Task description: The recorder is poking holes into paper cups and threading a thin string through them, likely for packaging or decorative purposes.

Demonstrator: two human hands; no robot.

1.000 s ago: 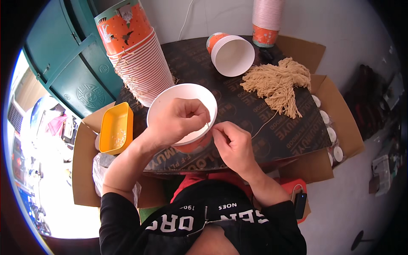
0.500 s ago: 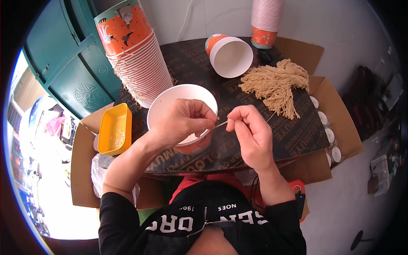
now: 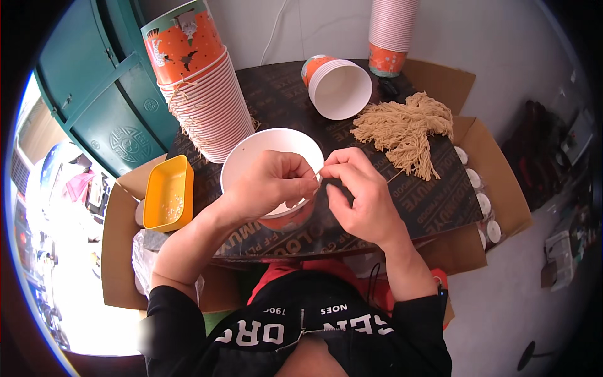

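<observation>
My left hand (image 3: 270,188) is closed, thumb and index finger pinching a thin beige string (image 3: 317,176) above the rim of a white-lined paper bucket (image 3: 270,139). The bucket has an orange printed outside and stands in front of me. From the right, my right hand (image 3: 364,201) meets the left fingertips, its bent index and middle fingers at the string. Its thumb stands off from them. Fingers hide part of the string and whatever small piece may be at its end. A bundle of beige cotton strings (image 3: 405,132) lies right of my right hand.
A tall stack of orange-printed buckets (image 3: 207,100) rises at the left, with strings along its side. Others lie tipped over (image 3: 341,89) and stacked (image 3: 391,38) at the back. A yellow tray (image 3: 168,195) with small white bits sits left; a cardboard box (image 3: 496,182) is right.
My right hand has moved left to the left fingertips, and its thumb has come away from the index finger. The taut stretch of string between the hands has shortened.
</observation>
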